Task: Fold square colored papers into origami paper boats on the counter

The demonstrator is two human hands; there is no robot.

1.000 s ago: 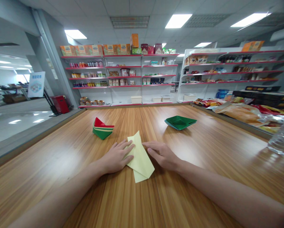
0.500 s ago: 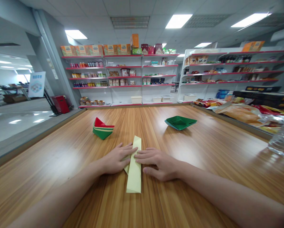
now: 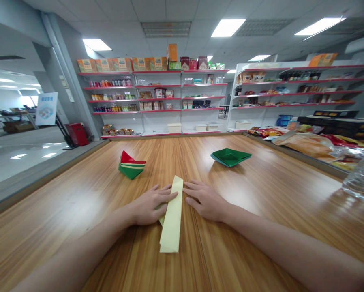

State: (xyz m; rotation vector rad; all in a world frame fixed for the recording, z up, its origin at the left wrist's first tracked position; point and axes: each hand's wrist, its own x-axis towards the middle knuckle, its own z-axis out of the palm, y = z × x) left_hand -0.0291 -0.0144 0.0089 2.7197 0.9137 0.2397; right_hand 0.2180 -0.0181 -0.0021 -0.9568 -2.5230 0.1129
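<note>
A pale yellow folded paper strip (image 3: 172, 227) lies lengthwise on the wooden table in front of me, with a small flap of it showing under its left side. My left hand (image 3: 151, 205) rests flat with fingers stretched out, the fingertips pressing on the strip's upper half. To the right of the strip, my right hand (image 3: 204, 201) lies on the table with its fingers apart, the fingertips close to the strip's right edge. Beyond my left hand stands a stack of folded paper boats (image 3: 131, 165) in red, cream and green. Green folded paper boats (image 3: 231, 157) sit beyond my right hand.
The wooden table (image 3: 261, 251) has a seam down its middle. At the right edge stands a clear plastic bottle (image 3: 361, 176), beside packaged snacks (image 3: 306, 146) and black boxes (image 3: 337, 123). Stocked shelves (image 3: 157, 93) line the back.
My right hand has come off the strip, moving right and slightly away from me. The strip has turned a little, its near end shifting left and toward me. The left hand has barely moved.
</note>
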